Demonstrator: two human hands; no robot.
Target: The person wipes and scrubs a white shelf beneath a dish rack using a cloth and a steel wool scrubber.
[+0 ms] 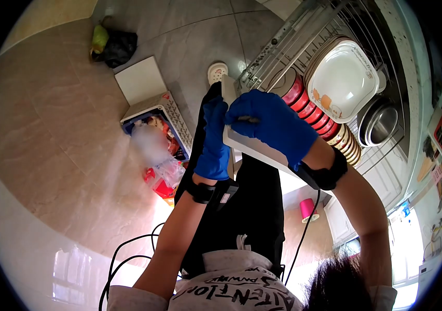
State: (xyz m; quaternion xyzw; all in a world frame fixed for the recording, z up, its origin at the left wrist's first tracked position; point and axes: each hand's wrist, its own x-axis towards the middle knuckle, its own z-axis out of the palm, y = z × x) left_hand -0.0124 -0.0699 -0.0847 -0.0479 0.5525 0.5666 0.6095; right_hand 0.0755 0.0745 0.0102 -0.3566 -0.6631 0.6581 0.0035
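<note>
Both hands wear blue gloves and meet at the white drawer front (260, 147) of a pulled-out wire dish rack. My left hand (213, 142) is at the outer face of this panel, its fingers bent close to the top edge. My right hand (273, 122) lies over that edge from the rack side, fingers curled in; whatever they pinch is hidden. Beside the right hand stand red-rimmed bowls (309, 110) in a row. Square white plates (343, 80) lean above them, and metal pots (382, 124) sit farther right.
On the floor to the left is an open crate (171, 116) with bagged items, near a red package (153, 181). A black bag (120, 47) lies farther off. A pink cup-shaped object (308, 210) stands below the cabinets. Black cables (122, 249) trail beside me. A countertop (413, 98) borders the right.
</note>
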